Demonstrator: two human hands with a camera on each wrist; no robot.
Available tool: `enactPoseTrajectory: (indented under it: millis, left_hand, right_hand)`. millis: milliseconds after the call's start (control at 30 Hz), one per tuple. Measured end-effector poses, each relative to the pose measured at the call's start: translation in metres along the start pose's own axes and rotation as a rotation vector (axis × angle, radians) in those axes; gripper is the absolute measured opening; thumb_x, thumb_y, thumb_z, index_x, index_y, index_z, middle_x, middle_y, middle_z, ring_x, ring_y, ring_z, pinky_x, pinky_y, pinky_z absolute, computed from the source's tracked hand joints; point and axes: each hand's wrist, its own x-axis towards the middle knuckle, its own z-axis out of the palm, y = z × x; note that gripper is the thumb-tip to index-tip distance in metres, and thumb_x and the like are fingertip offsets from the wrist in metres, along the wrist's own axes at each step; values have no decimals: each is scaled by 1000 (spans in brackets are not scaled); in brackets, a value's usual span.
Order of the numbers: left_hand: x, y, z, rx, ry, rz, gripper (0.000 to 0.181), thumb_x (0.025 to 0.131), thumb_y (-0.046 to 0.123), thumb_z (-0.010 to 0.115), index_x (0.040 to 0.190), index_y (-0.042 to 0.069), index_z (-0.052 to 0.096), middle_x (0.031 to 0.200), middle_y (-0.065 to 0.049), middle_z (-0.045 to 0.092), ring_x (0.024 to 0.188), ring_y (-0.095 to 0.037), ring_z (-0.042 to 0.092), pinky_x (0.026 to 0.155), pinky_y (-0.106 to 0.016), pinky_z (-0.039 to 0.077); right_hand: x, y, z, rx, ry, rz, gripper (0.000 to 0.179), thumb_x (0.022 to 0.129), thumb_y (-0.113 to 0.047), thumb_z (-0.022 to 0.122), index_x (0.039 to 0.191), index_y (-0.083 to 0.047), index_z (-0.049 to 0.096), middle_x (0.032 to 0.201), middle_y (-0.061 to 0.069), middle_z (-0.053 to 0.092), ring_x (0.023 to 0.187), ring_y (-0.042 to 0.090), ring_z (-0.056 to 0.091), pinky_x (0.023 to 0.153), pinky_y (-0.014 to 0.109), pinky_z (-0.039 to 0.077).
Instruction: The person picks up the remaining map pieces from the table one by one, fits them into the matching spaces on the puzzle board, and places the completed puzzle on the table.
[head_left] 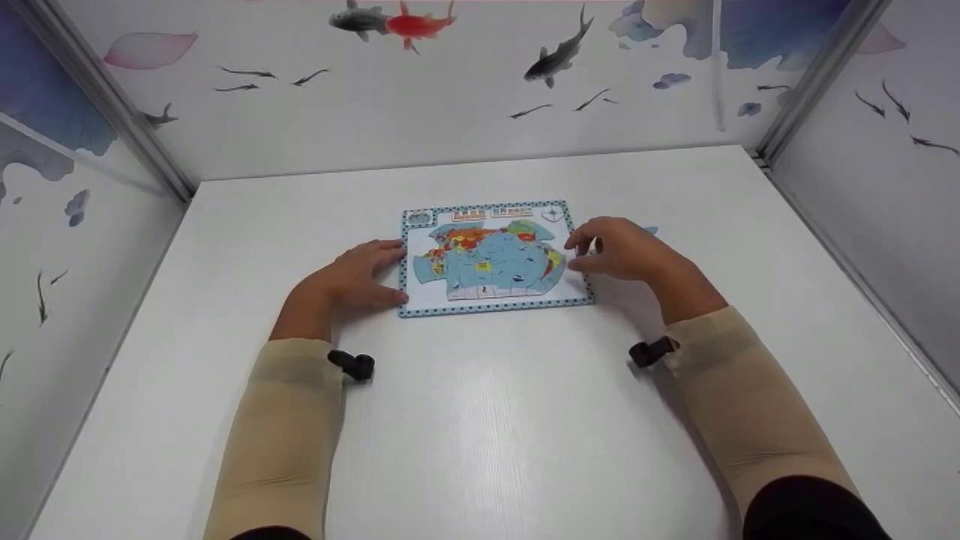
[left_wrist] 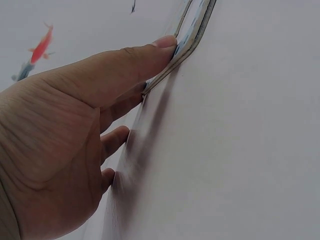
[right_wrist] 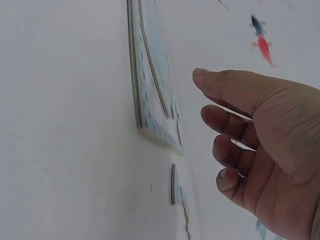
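A puzzle board (head_left: 495, 306) with a world map and a blue dotted border lies flat on the table. Most of the map area is filled with blue and coloured pieces. My left hand (head_left: 356, 274) rests at the board's left side, thumb on the rim near the front corner and fingers spread farther back; the left wrist view shows the thumb (left_wrist: 162, 47) on the border. Over the right edge hovers my right hand (head_left: 626, 247), its fingers loosely bent and, in the right wrist view, nothing between thumb (right_wrist: 225, 82) and fingers.
Partly behind the right hand, a blue puzzle piece (head_left: 651, 229) lies on the white table (head_left: 480, 420). Loose pieces (right_wrist: 174, 185) also show beside the board in the right wrist view. White panels (head_left: 465, 112) painted with fish enclose the table's back and sides.
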Motion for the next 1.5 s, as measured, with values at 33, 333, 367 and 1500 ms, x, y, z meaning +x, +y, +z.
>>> enactPoseTrajectory:
  millis: [33, 333, 367, 1500]
  left_hand:
    - [0, 0, 0, -1, 1, -1, 91, 90, 54, 81, 166, 48, 32, 181, 12, 18, 171, -30, 7, 133, -69, 17]
    - [3, -1, -2, 17, -14, 33, 91, 92, 53, 79, 168, 43, 31, 181, 10, 18, 171, -32, 8, 134, -68, 16]
    - [3, -2, -2, 21, -16, 40, 91, 92, 53, 78, 169, 41, 31, 181, 9, 18, 171, -32, 8, 134, -68, 15]
    - [-5, 2, 0, -7, 6, -41, 90, 89, 57, 80, 164, 55, 30, 181, 13, 15, 171, -29, 4, 132, -72, 17]
  right_hand:
    - [1, 5, -4, 9, 9, 24, 35, 96, -31, 81, 130, -23, 75, 122, 4, 68, 112, 28, 59, 93, 40, 55]
    - [1, 52, -28, 74, 123, 113, 40, 99, -35, 76, 136, -21, 72, 128, 7, 66, 117, 30, 55, 92, 40, 55]
    - [0, 56, -30, 77, 135, 112, 39, 100, -35, 75, 137, -21, 71, 129, 8, 65, 118, 30, 55, 92, 41, 55]
    - [7, 119, -32, 81, 166, 193, 49, 107, -27, 60, 154, -12, 57, 167, 25, 38, 157, 50, 31, 129, 70, 26]
